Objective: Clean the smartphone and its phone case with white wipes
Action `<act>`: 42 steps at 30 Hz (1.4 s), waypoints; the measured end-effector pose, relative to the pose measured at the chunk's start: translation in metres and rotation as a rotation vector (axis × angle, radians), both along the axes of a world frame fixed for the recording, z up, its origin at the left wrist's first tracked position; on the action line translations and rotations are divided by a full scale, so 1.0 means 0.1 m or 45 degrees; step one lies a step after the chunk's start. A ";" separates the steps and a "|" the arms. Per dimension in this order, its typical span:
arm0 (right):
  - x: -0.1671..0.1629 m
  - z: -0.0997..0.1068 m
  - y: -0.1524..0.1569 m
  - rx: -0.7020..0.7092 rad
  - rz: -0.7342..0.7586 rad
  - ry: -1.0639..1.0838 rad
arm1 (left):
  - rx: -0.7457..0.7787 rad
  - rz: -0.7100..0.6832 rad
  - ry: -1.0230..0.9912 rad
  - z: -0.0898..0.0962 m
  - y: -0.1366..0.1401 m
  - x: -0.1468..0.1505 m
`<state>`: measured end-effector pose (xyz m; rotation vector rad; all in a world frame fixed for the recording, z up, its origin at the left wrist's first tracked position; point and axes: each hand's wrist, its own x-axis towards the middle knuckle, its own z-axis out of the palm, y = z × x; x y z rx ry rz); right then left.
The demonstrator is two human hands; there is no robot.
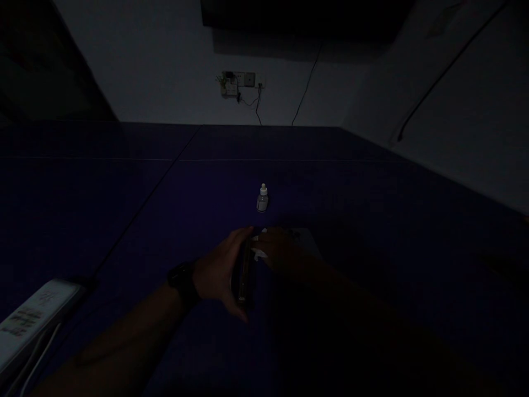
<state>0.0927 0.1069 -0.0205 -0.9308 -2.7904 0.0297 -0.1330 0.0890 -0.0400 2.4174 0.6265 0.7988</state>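
Note:
In the dim head view my left hand (217, 271) is wrapped round a slim dark slab that looks like a phone (245, 273), held on its edge with a narrow side towards me. A dark watch sits on that wrist. My right hand (278, 251) is closed on a crumpled white wipe (259, 255) and presses it near the phone's far end, on its right face. Just beyond both hands a small dropper bottle (262, 203) with a white cap stands upright. A flat greyish thing (308, 238) lies partly hidden behind my right hand.
A white power strip (39, 314) with cables lies at the near left on the dark blue surface (198, 193). Wall sockets (243, 80) with plugs and hanging cords are at the back, below a large dark screen (306, 19). Another cord runs down the right wall.

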 end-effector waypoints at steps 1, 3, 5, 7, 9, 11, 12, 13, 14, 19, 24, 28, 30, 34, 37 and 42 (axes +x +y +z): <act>0.00 0.00 0.01 -0.002 -0.004 0.016 | 0.001 0.000 -0.002 0.00 0.00 0.00; 0.01 0.01 -0.02 -0.022 0.039 0.022 | 0.013 0.004 0.001 0.00 0.00 0.00; 0.03 0.01 -0.06 -0.053 0.112 -0.002 | 0.033 0.002 0.006 0.00 0.01 0.00; 0.03 0.01 -0.09 -0.071 0.157 -0.012 | 0.046 -0.006 0.007 0.01 0.01 0.01; 0.02 0.00 -0.09 -0.052 0.119 0.008 | 0.039 -0.005 0.001 0.01 0.01 0.01; 0.00 -0.01 -0.06 -0.018 0.024 0.020 | 0.025 0.002 -0.007 0.00 0.01 0.01; -0.01 -0.02 -0.05 -0.005 -0.015 0.020 | 0.021 0.004 -0.006 0.00 0.01 0.01; -0.01 -0.02 -0.04 0.006 -0.038 0.022 | 0.019 0.006 -0.007 -0.01 0.01 0.00; -0.01 -0.03 -0.04 0.012 -0.034 0.024 | 0.019 0.007 -0.003 -0.01 0.01 0.00; 0.03 -0.02 -0.10 -0.033 0.195 -0.017 | 0.011 0.007 0.019 -0.01 0.00 0.00; 0.00 0.00 -0.08 0.021 -0.005 -0.013 | -0.008 0.011 0.007 0.00 0.00 0.00; -0.01 0.03 -0.07 0.017 0.023 -0.031 | -0.011 0.013 -0.003 0.00 0.01 0.01; -0.01 0.05 -0.10 -0.009 0.128 -0.062 | 0.006 0.007 0.002 0.00 0.01 0.01; 0.00 0.03 -0.11 0.027 0.090 -0.054 | 0.030 0.003 -0.008 0.01 0.00 0.01; 0.00 0.01 -0.08 0.067 -0.043 -0.038 | 0.020 0.010 -0.015 0.01 0.00 0.01; 0.01 0.03 -0.10 -0.015 0.179 -0.086 | -0.006 0.014 -0.004 0.00 0.00 0.01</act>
